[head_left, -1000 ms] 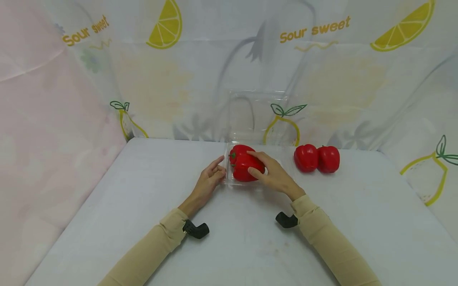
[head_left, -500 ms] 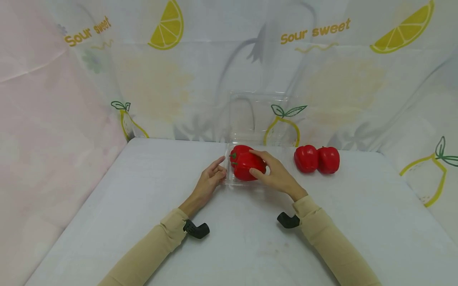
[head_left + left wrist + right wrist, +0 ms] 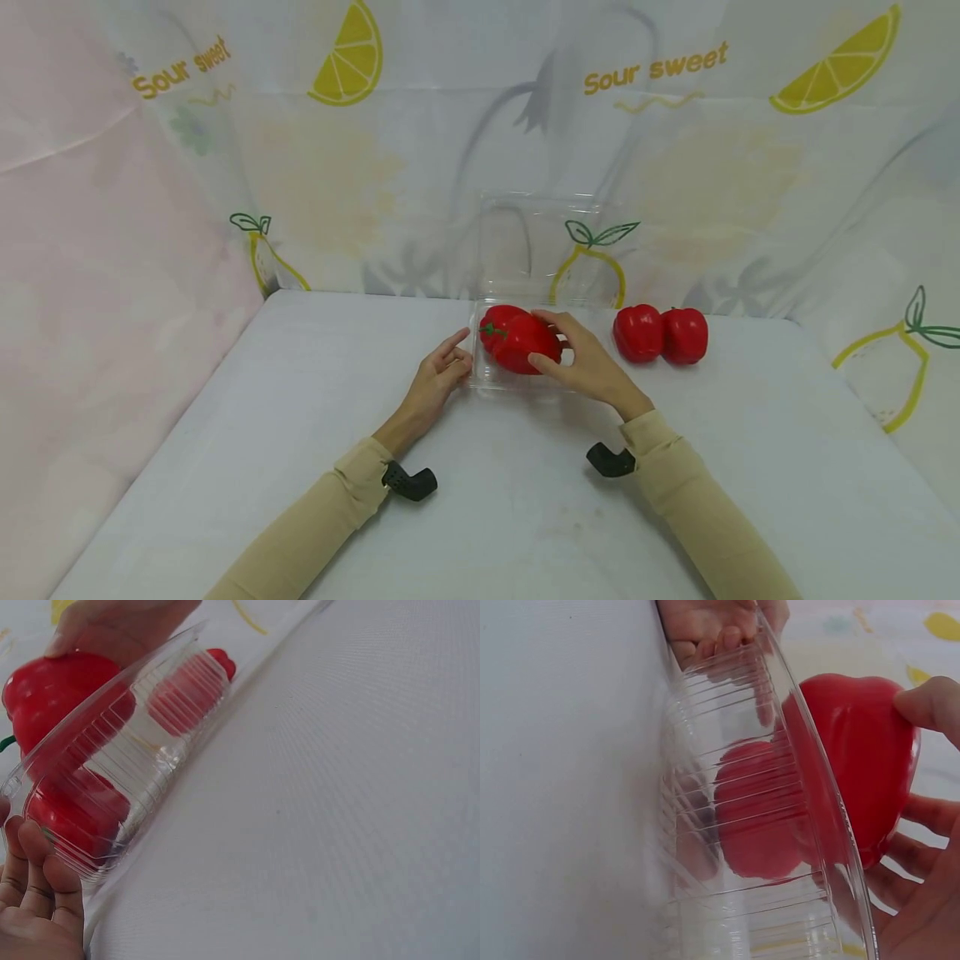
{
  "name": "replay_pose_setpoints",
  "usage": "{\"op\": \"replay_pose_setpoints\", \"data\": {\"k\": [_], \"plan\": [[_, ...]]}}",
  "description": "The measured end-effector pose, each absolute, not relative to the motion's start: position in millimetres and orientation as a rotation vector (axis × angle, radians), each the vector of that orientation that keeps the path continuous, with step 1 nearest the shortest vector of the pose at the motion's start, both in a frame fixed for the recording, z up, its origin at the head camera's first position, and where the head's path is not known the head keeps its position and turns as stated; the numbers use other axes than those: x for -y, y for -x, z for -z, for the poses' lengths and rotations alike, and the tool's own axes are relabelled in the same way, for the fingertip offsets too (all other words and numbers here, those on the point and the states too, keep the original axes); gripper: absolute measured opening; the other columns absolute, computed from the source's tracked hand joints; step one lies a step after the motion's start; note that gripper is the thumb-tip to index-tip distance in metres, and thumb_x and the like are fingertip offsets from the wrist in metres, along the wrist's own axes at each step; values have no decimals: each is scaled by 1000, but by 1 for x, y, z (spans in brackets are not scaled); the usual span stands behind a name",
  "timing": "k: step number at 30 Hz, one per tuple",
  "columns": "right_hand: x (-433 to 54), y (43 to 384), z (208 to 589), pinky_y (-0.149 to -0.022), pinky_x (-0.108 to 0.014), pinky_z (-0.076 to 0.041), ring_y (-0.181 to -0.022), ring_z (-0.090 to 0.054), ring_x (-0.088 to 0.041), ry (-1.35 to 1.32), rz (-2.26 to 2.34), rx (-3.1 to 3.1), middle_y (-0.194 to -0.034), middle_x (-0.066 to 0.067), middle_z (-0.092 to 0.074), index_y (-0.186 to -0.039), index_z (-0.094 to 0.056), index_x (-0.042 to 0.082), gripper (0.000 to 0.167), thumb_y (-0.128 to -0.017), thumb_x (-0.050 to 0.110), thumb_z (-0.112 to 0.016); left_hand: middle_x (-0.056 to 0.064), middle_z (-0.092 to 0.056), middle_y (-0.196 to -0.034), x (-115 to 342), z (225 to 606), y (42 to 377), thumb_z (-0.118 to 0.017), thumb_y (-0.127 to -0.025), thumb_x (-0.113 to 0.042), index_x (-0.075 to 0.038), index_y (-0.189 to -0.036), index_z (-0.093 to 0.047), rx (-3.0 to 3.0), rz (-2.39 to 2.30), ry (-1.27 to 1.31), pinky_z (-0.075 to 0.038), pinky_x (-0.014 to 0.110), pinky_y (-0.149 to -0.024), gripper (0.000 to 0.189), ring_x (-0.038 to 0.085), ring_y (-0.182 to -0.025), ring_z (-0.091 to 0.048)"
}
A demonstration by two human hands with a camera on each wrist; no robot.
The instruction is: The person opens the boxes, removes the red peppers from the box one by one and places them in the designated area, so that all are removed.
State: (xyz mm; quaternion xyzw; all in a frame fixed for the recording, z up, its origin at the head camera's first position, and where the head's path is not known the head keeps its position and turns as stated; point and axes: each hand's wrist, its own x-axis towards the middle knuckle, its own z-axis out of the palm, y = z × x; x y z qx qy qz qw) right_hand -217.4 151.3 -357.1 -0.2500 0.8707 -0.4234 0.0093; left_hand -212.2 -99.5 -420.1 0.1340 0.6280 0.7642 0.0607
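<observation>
My right hand (image 3: pixel 588 358) grips a red bell pepper (image 3: pixel 527 343) with the thumb on the near side and fingers on the far side. In the right wrist view this bell pepper (image 3: pixel 859 750) shows above the rim of the clear plastic clamshell container (image 3: pixel 735 915). A second red bell pepper (image 3: pixel 82 814) lies inside the container, at its left end, partly covered by the held one in the head view. My left hand (image 3: pixel 437 379) rests its fingertips against the container's left end, fingers loosely bent in the left wrist view. The container's lid (image 3: pixel 540 246) stands raised at the back.
Two more red bell peppers, one on the left (image 3: pixel 638 333) and one on the right (image 3: pixel 685 336), sit side by side on the white table (image 3: pixel 510 508), right of the container. A printed cloth (image 3: pixel 420 167) hangs behind the table's back edge.
The right hand has shifted slightly right and turned the held bell pepper, which moved right and back, exposing the container floor near its front. The left hand stays at the container's left end.
</observation>
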Motion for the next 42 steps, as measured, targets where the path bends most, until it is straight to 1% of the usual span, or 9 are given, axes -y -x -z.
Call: {"op": "replay_pose_setpoints", "data": {"k": [4,8,11,20,26,33,42], "plan": [[-153,217,356,-97,-48,-46,-123,-43,-23,783,1332,-2708,-137,-2,-44,-143,-36,21,68,-84,30,-69,-6,-52,-87,100,420,211,-49,-94,-5,-2,-146,-29,-1917,-2297,-397,-42,17,-70,56,4,-76,-48],[-155,217,355,-97,-48,-46,-124,-42,-22,784,1327,-2705,-137,-2,-43,-143,-34,25,70,-83,31,-69,-5,-51,-88,100,419,211,-48,-94,-5,-2,-147,-28,-1918,-2293,-394,-42,17,-70,56,4,-76,-48],[-156,217,356,-96,-47,-47,-124,-41,-22,779,1316,-2708,-137,-1,-43,-143,-33,27,70,-83,31,-69,-5,-50,-89,100,419,212,-48,-94,-5,-1,-146,-27,-1917,-2289,-399,-42,17,-71,56,4,-76,-48],[-160,217,356,-94,-46,-48,-121,-44,-22,789,1279,-2736,-132,-2,-44,-143,-34,29,71,-82,31,-70,-5,-51,-88,99,421,212,-48,-94,-5,-3,-147,-29,-1934,-2286,-403,-42,18,-70,57,4,-76,-48],[-163,217,354,-92,-45,-49,-120,-45,-22,803,1264,-2771,-133,-3,-44,-142,-36,25,71,-81,30,-71,-6,-51,-88,99,420,212,-49,-94,-5,-3,-146,-29,-1922,-2296,-397,-42,18,-70,56,4,-76,-48],[-168,216,351,-87,-44,-52,-118,-46,-24,726,1282,-2756,-135,-4,-46,-141,-35,22,72,-81,31,-72,-6,-51,-88,100,421,212,-49,-94,-5,-4,-146,-30,-1914,-2300,-379,-42,18,-72,56,3,-78,-48],[-174,214,346,-86,-45,-52,-121,-44,-24,716,1272,-2780,-138,-4,-44,-145,-32,28,76,-81,31,-72,-5,-51,-90,100,422,213,-49,-94,-6,-4,-146,-29,-1915,-2291,-388,-43,20,-73,56,4,-78,-49]]}}
